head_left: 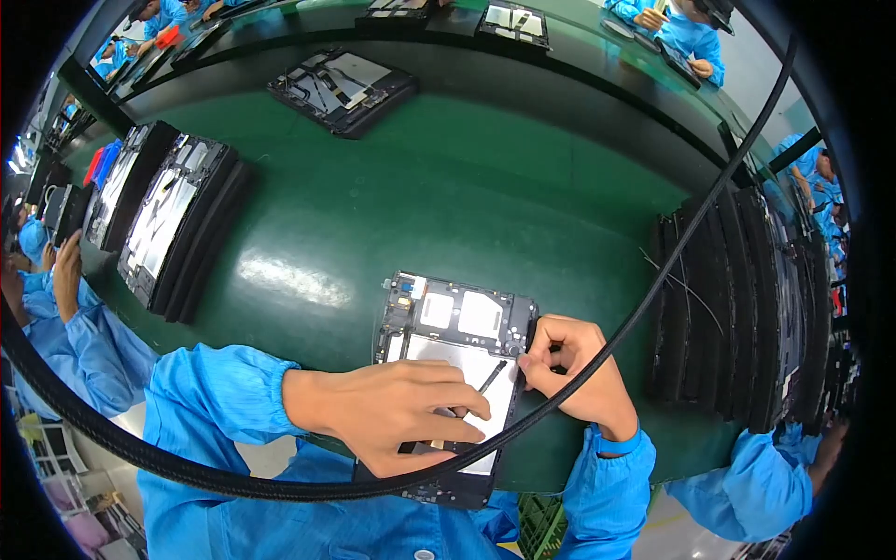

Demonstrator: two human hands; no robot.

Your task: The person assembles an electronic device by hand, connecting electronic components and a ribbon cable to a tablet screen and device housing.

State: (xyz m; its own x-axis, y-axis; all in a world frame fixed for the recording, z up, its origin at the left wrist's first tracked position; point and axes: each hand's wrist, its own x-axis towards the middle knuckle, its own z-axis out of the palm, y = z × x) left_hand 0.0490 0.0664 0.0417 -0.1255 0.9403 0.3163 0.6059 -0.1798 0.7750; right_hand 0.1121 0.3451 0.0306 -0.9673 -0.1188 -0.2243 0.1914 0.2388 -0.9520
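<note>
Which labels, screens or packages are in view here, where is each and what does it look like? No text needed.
Open tablet chassis, under both hands at the near table edge: black frame, with white and silver patches inside, possibly stickers.
Left hand lies across its lower half; right hand pinches at its right edge.
Second open chassis, far side of the green table: black, pale patches.
Stacked panels, left: black edges, silvery faces.
Dark stack, right.
No lit screens or signs.

An opened tablet frame [455,345] lies on the table [448,196] at its near edge, under both hands. The left hand [397,411] rests on its lower half; the right hand [574,373] touches its right edge. Stacked frames [168,219] stand well left of the hands, another stack [747,308] just right. One frame [341,89] lies far behind.
</note>
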